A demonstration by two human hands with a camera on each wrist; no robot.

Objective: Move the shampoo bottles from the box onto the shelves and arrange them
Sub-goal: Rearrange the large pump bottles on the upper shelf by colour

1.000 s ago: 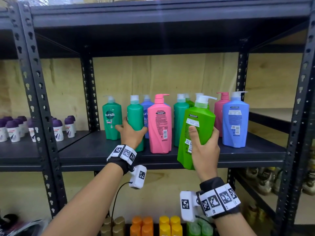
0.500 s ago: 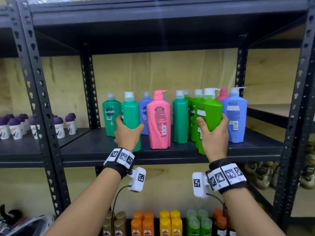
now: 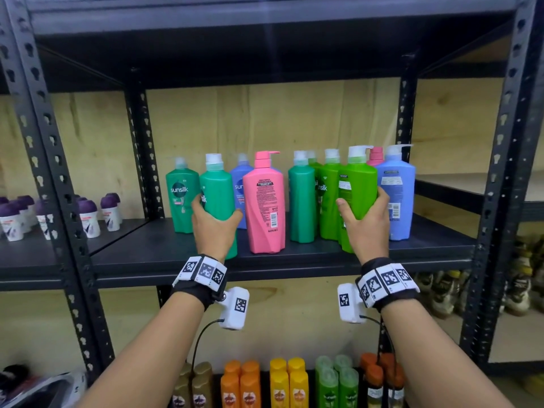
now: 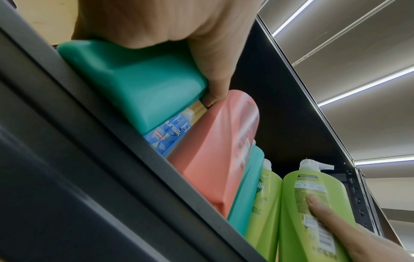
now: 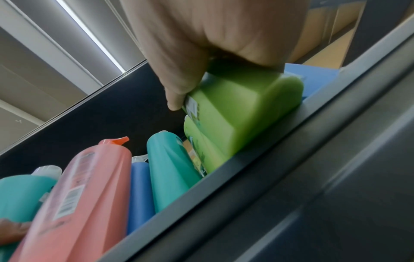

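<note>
Several pump shampoo bottles stand on the dark middle shelf (image 3: pixel 164 254). My left hand (image 3: pixel 215 228) grips a teal green bottle (image 3: pixel 217 189) (image 4: pixel 134 85) near the shelf's front, left of a pink bottle (image 3: pixel 266 201) (image 4: pixel 215 152) (image 5: pixel 76 203). My right hand (image 3: pixel 363 222) grips a light green bottle (image 3: pixel 357 187) (image 5: pixel 237 109) (image 4: pixel 313 212) standing upright at the shelf's front, beside a second light green bottle (image 3: pixel 328 201) and a blue bottle (image 3: pixel 396 195). A darker green Sunsilk bottle (image 3: pixel 181 195) stands at the far left. The box is out of view.
Black metal uprights (image 3: pixel 50 160) (image 3: pixel 497 172) frame the bay. Small purple-capped bottles (image 3: pixel 88 216) fill the shelf to the left. Orange, yellow and green bottles (image 3: pixel 279 384) stand on the shelf below. Bare shelf lies along the front edge.
My right hand has carried the light green bottle up from below the shelf edge and set it upright among the others. My left hand has kept hold of the teal green bottle.
</note>
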